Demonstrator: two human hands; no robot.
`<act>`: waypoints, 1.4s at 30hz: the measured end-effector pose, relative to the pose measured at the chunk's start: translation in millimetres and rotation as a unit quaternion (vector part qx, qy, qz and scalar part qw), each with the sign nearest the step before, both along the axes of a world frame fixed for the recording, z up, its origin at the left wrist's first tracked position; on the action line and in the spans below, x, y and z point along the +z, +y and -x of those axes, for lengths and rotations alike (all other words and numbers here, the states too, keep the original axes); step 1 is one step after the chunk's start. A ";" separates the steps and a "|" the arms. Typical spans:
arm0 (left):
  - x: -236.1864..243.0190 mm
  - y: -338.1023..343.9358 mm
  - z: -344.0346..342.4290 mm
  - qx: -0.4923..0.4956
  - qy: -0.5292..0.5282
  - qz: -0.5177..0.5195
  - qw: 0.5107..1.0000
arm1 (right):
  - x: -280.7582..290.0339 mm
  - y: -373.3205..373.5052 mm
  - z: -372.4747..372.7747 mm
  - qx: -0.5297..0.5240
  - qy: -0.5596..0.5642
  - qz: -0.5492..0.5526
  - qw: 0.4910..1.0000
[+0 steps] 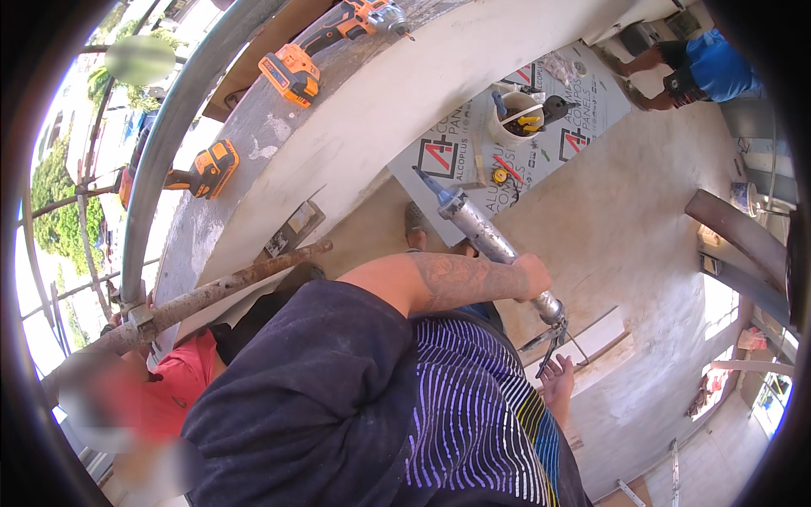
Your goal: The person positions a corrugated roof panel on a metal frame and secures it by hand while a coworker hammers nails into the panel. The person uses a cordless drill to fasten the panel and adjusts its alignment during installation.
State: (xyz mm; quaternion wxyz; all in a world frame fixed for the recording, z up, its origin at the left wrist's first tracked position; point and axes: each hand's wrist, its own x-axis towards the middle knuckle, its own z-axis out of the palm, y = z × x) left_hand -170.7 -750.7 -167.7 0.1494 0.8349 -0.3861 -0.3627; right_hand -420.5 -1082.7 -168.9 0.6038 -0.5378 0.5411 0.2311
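Observation:
My left hand (530, 277) grips the metal barrel of a long caulking gun (481, 232) near its rear, my tattooed forearm reaching across the view. A blue nozzle (435, 188) tips the gun, pointing up-left over printed panels (452, 203) on the floor. At the gun's rear, my right hand (557, 382) is open, palm up with fingers apart and slightly bent, just beside the trigger handle (551, 346).
Two orange cordless drills (287, 72) (211, 169) rest on a concrete ledge beside a scaffold pole (228, 287). A bucket of tools (517, 122) and tape measure (500, 175) sit on the panels. One person in red (194, 363) is lower left, another in blue (718, 68) upper right.

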 end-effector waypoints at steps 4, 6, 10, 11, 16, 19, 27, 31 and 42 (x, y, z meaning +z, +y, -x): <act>8.1 8.9 0.8 -0.003 0.002 -0.015 1.000 | -3.3 8.3 -0.8 -0.013 0.009 -0.006 1.000; 11.2 12.9 2.4 0.001 -0.006 -0.017 1.000 | -4.3 13.3 -3.2 -0.011 0.014 -0.012 1.000; 20.3 23.8 -0.8 0.015 0.006 -0.029 0.999 | -12.2 15.2 -3.9 0.000 0.019 -0.009 1.000; 24.0 27.1 -3.6 0.017 0.017 -0.038 0.999 | -13.1 16.4 -5.4 0.004 0.022 -0.004 1.000; -19.4 51.5 -7.2 0.059 0.043 -0.038 0.997 | -3.5 20.4 0.3 0.103 0.066 0.066 0.990; -82.6 63.5 -5.1 0.106 0.038 -0.014 0.994 | 6.5 19.7 21.5 0.133 0.091 0.110 0.981; -264.0 137.2 -36.2 0.301 0.041 -0.042 0.952 | 39.0 18.0 53.0 0.213 0.162 0.169 0.949; -335.8 167.2 -74.3 0.405 0.031 -0.064 0.911 | 38.7 19.8 53.7 0.203 0.191 0.169 0.945; -446.6 166.6 -191.9 0.473 0.006 -0.068 0.878 | -22.8 17.7 10.1 0.251 0.191 0.165 0.935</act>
